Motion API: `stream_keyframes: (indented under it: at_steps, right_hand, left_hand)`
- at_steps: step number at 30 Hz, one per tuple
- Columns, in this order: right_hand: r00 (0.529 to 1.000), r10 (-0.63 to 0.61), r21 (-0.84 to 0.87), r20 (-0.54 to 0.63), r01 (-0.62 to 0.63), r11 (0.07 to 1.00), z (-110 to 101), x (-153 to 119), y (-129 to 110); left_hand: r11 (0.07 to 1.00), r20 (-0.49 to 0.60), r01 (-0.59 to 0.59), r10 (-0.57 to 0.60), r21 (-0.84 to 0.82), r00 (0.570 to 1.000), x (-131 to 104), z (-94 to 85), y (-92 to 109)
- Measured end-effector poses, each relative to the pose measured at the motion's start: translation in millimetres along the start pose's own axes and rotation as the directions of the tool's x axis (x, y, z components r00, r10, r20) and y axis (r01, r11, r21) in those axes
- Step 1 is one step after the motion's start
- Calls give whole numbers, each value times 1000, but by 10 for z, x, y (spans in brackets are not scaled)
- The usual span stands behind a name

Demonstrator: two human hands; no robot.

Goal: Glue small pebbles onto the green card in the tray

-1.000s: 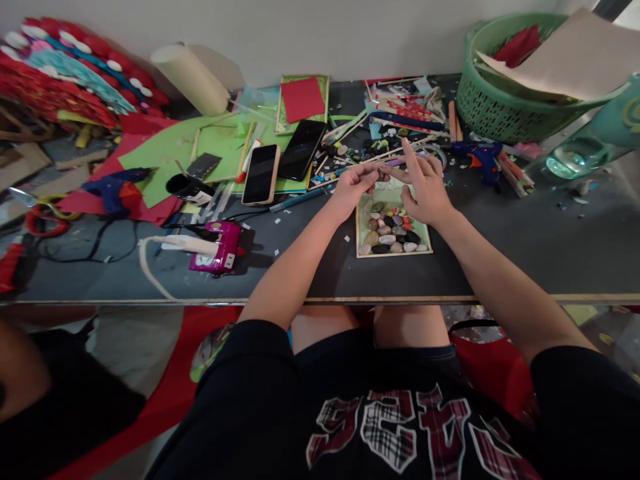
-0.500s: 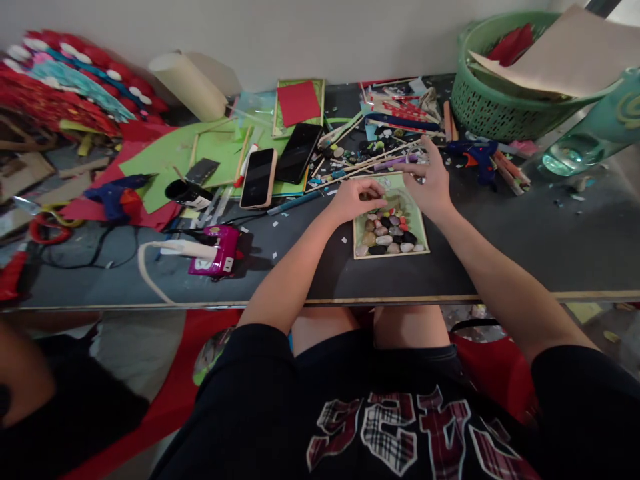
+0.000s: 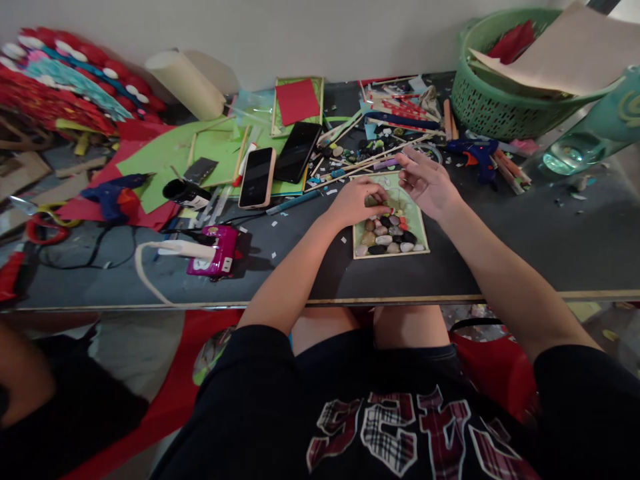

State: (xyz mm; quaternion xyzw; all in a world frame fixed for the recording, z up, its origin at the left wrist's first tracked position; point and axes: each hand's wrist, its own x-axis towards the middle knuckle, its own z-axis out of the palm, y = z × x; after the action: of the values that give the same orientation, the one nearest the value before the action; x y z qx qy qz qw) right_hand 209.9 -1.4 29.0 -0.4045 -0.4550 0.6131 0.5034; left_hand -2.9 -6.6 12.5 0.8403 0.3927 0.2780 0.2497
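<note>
Both arms out front, forearms angled inward. Left forearm (image 3: pixel 295 267) slants up to the left hand (image 3: pixel 356 202): back of hand up, fingers curled, thumb beneath (grip unclear from here). Right forearm (image 3: pixel 505 280) reaches in from the other side; right hand (image 3: pixel 425 181) raised, fingers loosely bent, apart from left. Wrists near straight.

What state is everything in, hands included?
Left hand: curled over the tray, grip unclear.
Right hand: raised, fingers loosely bent.
Tray: flat, pebbles across lower part.
Tan-edged phone: screen dark.
Black phone: screen dark.
Magenta adapter: white plug inserted.
Green basket: holding sheets.
Glue guns: lying down.
Scissors: blade position unclear.
</note>
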Motion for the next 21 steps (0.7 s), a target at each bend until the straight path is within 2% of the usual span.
stream_keyframes:
  at_steps: [6, 15, 21]
  right_hand:
    - [999, -30, -110, 28, 33, 993, -48, 25, 16]
    - [999, 2, -75, -43, -5, 997, -19, 30, 28]
    - [999, -31, -102, 18, 32, 994, -39, 29, 21]
  left_hand:
    - [997, -4, -57, 57, 42, 998, 5, 11, -16]
    - [994, 11, -24, 23, 105, 1000, 18, 26, -28]
    - [997, 12, -38, 38, 73, 999, 13, 31, -44]
